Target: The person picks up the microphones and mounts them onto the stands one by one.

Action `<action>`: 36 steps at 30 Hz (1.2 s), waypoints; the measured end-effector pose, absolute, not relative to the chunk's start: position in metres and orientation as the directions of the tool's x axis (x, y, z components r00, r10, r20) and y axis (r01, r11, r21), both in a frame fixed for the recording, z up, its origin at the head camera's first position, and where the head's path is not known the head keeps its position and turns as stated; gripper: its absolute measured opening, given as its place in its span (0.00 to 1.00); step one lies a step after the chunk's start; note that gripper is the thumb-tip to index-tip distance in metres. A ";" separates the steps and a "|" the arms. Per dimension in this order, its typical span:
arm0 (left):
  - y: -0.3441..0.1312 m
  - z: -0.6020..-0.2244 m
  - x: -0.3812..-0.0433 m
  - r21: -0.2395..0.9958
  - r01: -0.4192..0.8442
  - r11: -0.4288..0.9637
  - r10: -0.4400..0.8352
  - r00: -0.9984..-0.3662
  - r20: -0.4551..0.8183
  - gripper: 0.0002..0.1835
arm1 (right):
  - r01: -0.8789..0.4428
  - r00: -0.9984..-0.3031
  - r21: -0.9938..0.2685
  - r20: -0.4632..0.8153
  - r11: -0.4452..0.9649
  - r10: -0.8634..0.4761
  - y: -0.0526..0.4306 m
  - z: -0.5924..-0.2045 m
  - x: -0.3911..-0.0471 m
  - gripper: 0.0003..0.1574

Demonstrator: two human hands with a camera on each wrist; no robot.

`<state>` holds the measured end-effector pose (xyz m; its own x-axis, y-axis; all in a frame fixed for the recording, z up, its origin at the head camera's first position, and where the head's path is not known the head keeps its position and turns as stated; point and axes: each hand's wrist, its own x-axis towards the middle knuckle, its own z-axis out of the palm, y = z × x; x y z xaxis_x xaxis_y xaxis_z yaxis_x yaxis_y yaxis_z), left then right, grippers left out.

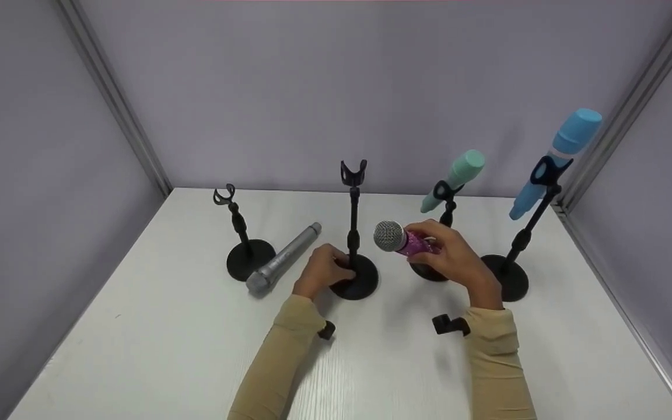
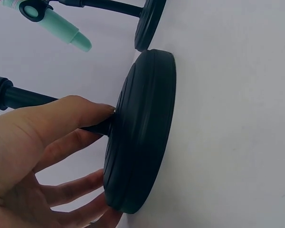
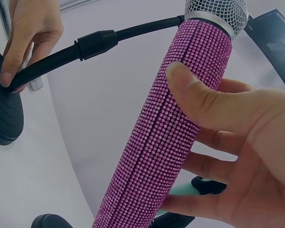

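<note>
My left hand (image 1: 321, 271) pinches the foot of the middle black microphone stand (image 1: 354, 216), thumb and index finger at the pole just above its round base (image 2: 142, 133). An empty forked clip (image 1: 353, 174) tops this stand. In my right hand (image 1: 454, 255) is a microphone (image 3: 166, 128) with a pink rhinestone-covered handle and a silver mesh head (image 1: 389, 236). It is held above the table, right of the middle stand, its head pointing left. In the right wrist view, the thumb lies along one side of the handle and the fingers go round the other.
A silver-grey microphone (image 1: 286, 258) lies on the white table (image 1: 155, 326), beside a shorter stand (image 1: 247, 256) with an empty clip. To the right, a mint-green microphone (image 1: 465, 169) and a blue microphone (image 1: 575, 133) rest tilted in stands. Grey panels (image 1: 336, 87) enclose the table.
</note>
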<state>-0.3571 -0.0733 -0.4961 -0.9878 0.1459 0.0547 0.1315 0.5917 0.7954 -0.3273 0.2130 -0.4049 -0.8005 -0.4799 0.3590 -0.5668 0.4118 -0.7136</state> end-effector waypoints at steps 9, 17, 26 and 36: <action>-0.075 -0.495 -0.361 0.796 0.107 0.595 0.169 -0.986 0.007 0.12 | -0.573 -0.796 -0.703 0.356 0.422 -0.489 0.213 -0.402 -0.326 0.33; -0.076 -0.497 -0.362 0.789 0.140 0.599 0.198 -0.980 0.024 0.12 | -0.592 -0.783 -0.695 0.376 0.408 -0.495 0.214 -0.403 -0.324 0.32; -0.073 -0.494 -0.360 0.787 0.156 0.597 0.206 -0.978 0.037 0.11 | -0.590 -0.786 -0.692 0.374 0.417 -0.491 0.215 -0.401 -0.322 0.31; -0.074 -0.496 -0.362 0.786 0.192 0.588 0.221 -0.973 0.072 0.09 | -0.601 -0.778 -0.693 0.392 0.397 -0.491 0.214 -0.399 -0.321 0.31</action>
